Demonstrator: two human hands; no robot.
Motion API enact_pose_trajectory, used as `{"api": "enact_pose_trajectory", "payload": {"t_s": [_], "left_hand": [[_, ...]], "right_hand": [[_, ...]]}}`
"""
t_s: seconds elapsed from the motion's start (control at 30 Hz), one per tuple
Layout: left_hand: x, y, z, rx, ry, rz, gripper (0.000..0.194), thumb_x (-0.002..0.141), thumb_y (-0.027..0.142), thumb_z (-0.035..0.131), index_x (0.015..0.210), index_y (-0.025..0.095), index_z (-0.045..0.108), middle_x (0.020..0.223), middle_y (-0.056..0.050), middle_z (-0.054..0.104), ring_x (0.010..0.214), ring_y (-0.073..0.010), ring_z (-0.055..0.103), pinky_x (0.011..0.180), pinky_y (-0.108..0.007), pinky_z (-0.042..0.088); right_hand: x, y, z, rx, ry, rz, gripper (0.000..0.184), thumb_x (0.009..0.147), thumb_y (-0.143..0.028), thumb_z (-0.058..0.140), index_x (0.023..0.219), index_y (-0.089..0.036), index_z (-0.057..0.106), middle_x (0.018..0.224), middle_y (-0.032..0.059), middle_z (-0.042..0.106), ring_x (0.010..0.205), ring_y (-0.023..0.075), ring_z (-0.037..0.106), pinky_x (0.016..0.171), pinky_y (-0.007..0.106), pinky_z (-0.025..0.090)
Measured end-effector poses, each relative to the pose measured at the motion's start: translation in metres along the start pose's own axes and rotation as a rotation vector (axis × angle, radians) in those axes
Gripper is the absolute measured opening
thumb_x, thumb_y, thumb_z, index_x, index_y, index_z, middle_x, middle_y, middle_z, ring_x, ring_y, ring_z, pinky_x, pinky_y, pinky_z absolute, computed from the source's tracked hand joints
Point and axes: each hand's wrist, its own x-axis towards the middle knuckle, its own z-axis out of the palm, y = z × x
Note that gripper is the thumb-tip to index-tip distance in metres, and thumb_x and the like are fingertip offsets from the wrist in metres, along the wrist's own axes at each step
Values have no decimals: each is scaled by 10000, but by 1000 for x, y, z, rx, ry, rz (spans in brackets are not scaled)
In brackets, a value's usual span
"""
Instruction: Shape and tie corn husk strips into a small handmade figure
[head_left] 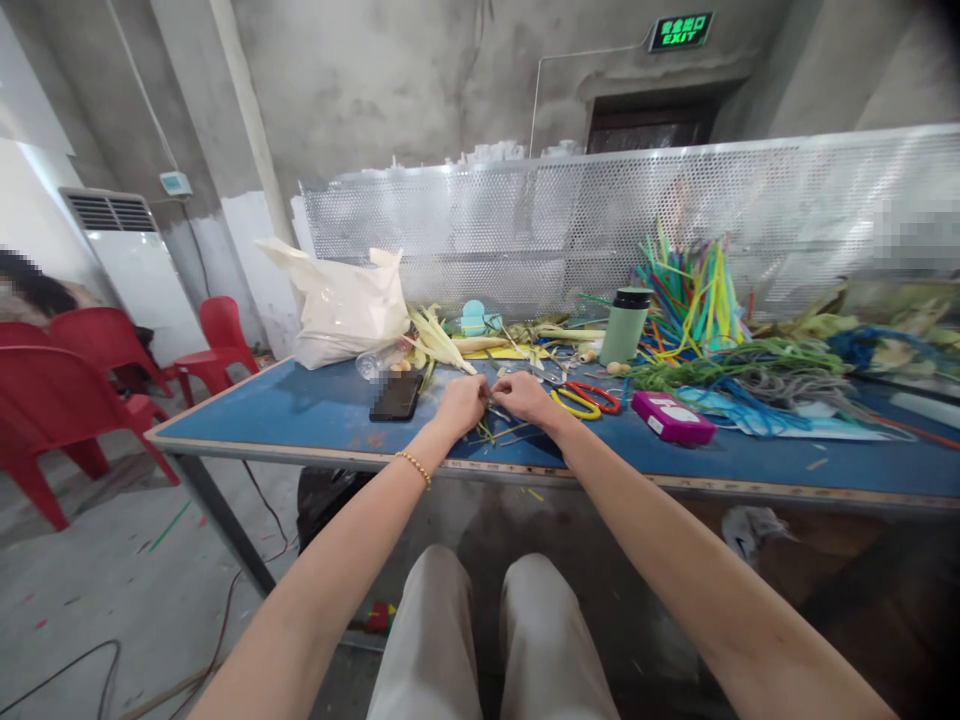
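My left hand point(463, 402) and my right hand point(525, 398) meet above the blue table, fingertips pinched close together. Between them they hold a thin strip point(491, 392), too small to tell its material. Narrow greenish strips point(486, 432) lie on the table just under the fingers. Scissors with one yellow and one red handle point(577, 402) rest beside my right hand. To the left of my left hand lies a black phone point(395, 397). Pale corn husks point(442, 342) are spread behind the hands.
A cream plastic bag point(349, 308) stands at the back left. Toward the right are a green tumbler point(625, 328), a purple box point(673, 417), colourful strips point(694, 300) and tangled cords point(750, 370). A perforated metal panel point(465, 220) runs behind the table point(247, 420). Red chairs point(67, 400) stand left.
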Motion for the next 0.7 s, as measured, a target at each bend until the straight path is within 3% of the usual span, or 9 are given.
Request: {"api": "enact_pose_trajectory", "payload": {"t_s": [0.23, 0.37, 0.57, 0.7], "left_hand": [[-2, 0, 0, -9, 13, 29, 219, 839, 103, 549, 930, 178, 734, 968, -110, 752, 917, -223, 669, 837, -309, 466], [-3, 1, -1, -3, 15, 16, 203, 862, 126, 542, 935, 168, 727, 974, -120, 750, 923, -223, 668, 828, -307, 461], [-2, 2, 0, 31, 0, 7, 209, 881, 142, 524, 923, 156, 728, 950, -134, 746, 903, -230, 668, 809, -310, 460], [-3, 3, -2, 43, -11, 2, 213, 877, 138, 527, 939, 157, 730, 958, -129, 749, 901, -224, 672, 806, -303, 464]], "right_hand": [[-2, 1, -3, 80, -41, -51, 237, 754, -215, 595, 854, -184, 807, 686, 4, 700, 706, 154, 612, 625, 219, 404], [-1, 1, -1, 100, -79, -21, 214, 735, -189, 614, 835, -161, 801, 736, 21, 727, 733, 157, 632, 646, 217, 425], [-1, -2, 0, 47, 55, 48, 222, 714, -160, 619, 859, -181, 785, 861, 44, 763, 791, 174, 663, 695, 232, 453], [-3, -4, -1, 36, 14, 7, 296, 729, -155, 610, 961, -191, 790, 854, 37, 764, 785, 175, 665, 680, 233, 446]]}}
